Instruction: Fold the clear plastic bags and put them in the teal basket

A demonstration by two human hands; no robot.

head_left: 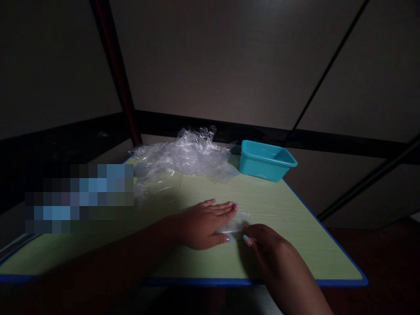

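Note:
My left hand (210, 223) lies flat, palm down, on a small folded piece of clear plastic film (234, 224) on the table. Its fingers are stretched out and slightly apart. My right hand (272, 249) pinches the near right end of that film between thumb and fingers. Part of the film is hidden beneath the left palm. Beyond both hands spreads a crumpled heap of clear plastic disposable gloves (193, 153), with finger-shaped tips sticking up at its top.
A turquoise plastic basket (264, 164) stands at the table's far right corner. The pale green table (305, 253) has a blue edge. Dark wall panels rise behind it. A pixelated blue patch (93, 188) covers something at the left.

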